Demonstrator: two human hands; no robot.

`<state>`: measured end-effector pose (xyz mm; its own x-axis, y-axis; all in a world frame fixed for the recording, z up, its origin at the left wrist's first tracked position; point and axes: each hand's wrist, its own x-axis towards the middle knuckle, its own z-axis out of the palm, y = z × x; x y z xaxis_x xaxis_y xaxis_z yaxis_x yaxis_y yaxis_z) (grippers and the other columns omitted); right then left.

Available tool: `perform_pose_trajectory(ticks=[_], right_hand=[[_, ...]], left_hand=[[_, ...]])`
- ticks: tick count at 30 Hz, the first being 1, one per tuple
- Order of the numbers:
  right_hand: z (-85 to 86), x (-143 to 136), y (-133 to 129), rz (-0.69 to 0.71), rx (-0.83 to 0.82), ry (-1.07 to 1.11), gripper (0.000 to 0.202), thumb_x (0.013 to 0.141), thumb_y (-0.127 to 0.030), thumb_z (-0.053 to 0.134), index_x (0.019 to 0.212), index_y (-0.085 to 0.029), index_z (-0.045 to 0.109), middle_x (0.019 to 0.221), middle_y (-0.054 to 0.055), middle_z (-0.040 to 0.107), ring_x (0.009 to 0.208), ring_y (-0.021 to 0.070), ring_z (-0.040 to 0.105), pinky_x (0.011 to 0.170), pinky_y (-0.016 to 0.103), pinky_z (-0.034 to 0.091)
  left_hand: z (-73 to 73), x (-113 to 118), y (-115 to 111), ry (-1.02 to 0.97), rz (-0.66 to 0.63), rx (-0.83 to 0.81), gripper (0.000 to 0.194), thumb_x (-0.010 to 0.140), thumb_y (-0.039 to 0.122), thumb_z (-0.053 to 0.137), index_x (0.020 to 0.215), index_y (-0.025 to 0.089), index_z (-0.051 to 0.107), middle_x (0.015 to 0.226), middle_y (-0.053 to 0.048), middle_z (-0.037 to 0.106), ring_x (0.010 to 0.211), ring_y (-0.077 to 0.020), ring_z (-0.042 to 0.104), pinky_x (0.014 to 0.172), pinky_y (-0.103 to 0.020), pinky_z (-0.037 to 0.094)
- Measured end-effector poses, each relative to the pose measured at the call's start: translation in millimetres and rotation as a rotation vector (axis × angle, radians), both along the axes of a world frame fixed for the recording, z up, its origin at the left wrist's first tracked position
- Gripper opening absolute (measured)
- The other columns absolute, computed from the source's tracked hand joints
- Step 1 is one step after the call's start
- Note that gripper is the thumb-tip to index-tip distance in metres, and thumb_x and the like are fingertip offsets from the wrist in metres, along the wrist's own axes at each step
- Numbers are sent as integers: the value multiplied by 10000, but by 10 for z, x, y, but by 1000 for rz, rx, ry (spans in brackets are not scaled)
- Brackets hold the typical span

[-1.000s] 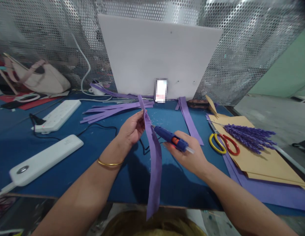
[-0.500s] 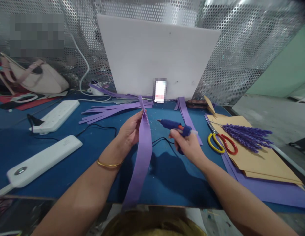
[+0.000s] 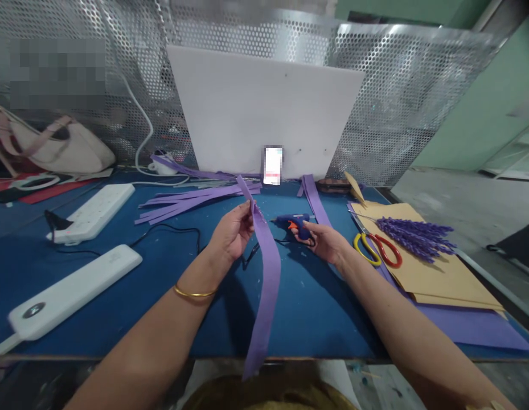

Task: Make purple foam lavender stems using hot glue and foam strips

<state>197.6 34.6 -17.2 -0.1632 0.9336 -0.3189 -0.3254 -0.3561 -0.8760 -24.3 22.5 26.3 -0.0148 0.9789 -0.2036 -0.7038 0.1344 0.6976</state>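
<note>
And the neat way here: thin, even glue, nozzle clear of fingertips, strip held taut. The purple strip (image 3: 270, 273) dangles past the surface (image 3: 324, 324) edge at six o'clock, its top pinched in the left grip (image 3: 232, 234), forearm rising from seven. Right grip (image 3: 328, 244), forearm from five, is closed on the glue gun (image 3: 292, 220), nozzle towards nine, just off the strip!
</note>
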Motion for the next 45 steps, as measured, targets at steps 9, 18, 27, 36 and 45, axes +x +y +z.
perform_pose_trajectory(ticks=[9,18,27,36,45], right_hand=[[159,-44,-207,-155,568,-625,524,776,-619,694,1071,-186,674,1109,119,708,1002,244,676,878,381,541],[499,-12,-478,300,470,-412,732,675,-485,803,1310,-192,586,762,-27,586,537,96,459,540,255,396],[546,179,-302,-141,957,-1286,684,608,-336,871,1178,-208,515,1037,84,712,972,287,634,848,391,437],[344,-2,-298,-102,856,-866,283,774,-397,762,770,-210,550,709,-41,593,585,105,429,565,252,313],[308,32,-265,-283,1014,-901,224,830,-301,732,697,-223,570,739,-11,666,674,153,564,693,301,427]], left_hand=[[22,17,-56,162,136,135,265,671,248,869,774,153,643,614,56,630,514,-58,573,489,-161,420],[18,17,-36,256,286,228,245,676,238,844,762,164,627,643,47,643,577,-87,634,529,-180,426],[-65,237,-207,451,141,302,232,634,246,857,774,136,709,706,-25,710,649,-151,677,593,-229,480],[-160,273,-188,456,89,251,323,552,308,891,764,141,714,712,-13,702,681,-152,670,628,-235,481],[-165,274,-242,596,-96,137,362,586,417,868,781,154,714,766,-39,723,689,-160,662,597,-251,478]])
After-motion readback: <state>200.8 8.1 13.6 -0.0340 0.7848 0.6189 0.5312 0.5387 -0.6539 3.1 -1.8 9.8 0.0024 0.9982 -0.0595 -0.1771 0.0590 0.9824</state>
